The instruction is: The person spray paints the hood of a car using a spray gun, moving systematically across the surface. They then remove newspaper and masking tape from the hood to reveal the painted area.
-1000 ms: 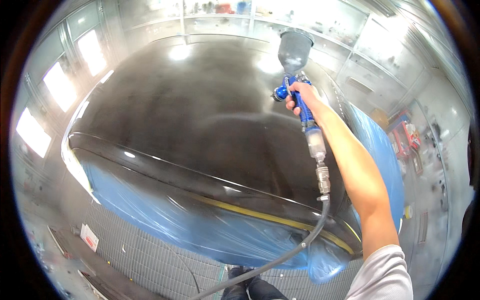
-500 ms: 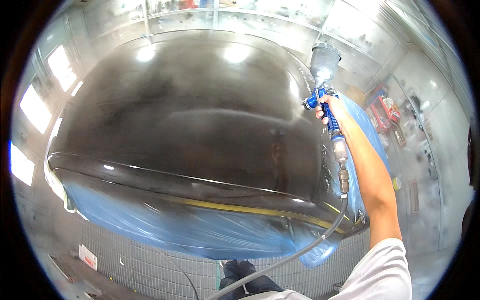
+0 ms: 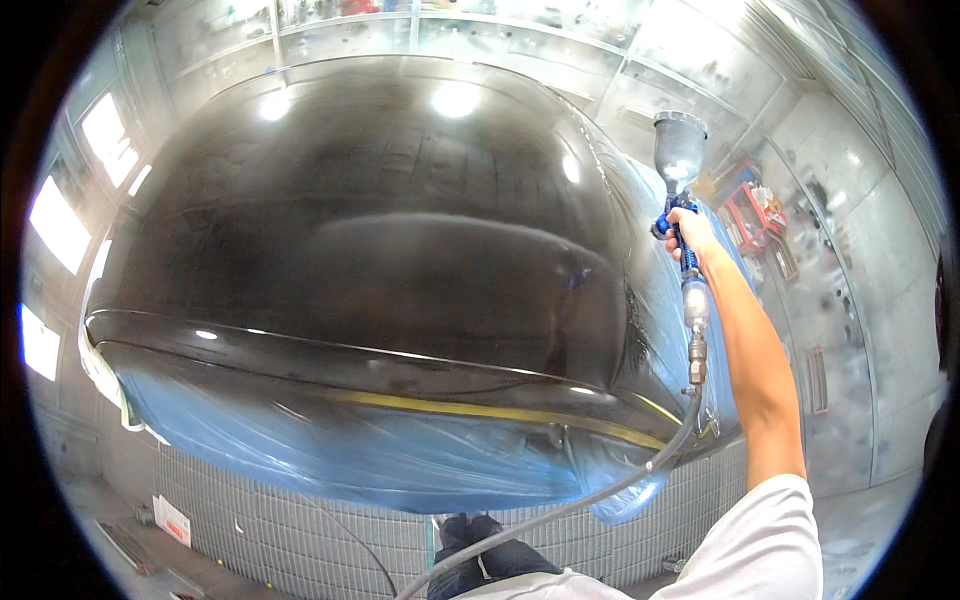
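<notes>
My right hand (image 3: 693, 238) grips a blue spray gun (image 3: 678, 222) with a grey cup (image 3: 679, 147) on top, held out over the right edge of a glossy black car panel (image 3: 380, 250). A grey air hose (image 3: 600, 490) runs from the gun's base down toward my body. The panel's lower and right sides are wrapped in blue masking film (image 3: 340, 450) with a yellow tape line (image 3: 480, 410). My left hand is out of view.
A metal grate floor (image 3: 290, 540) lies below the panel. Booth walls with lit panels (image 3: 60, 225) surround me. A red rack (image 3: 757, 215) stands at the right wall. My shoes (image 3: 480, 545) show at the bottom.
My right hand with the spray gun has swept from the panel's middle toward its right edge. The view has shifted so the panel sits more to the left.
</notes>
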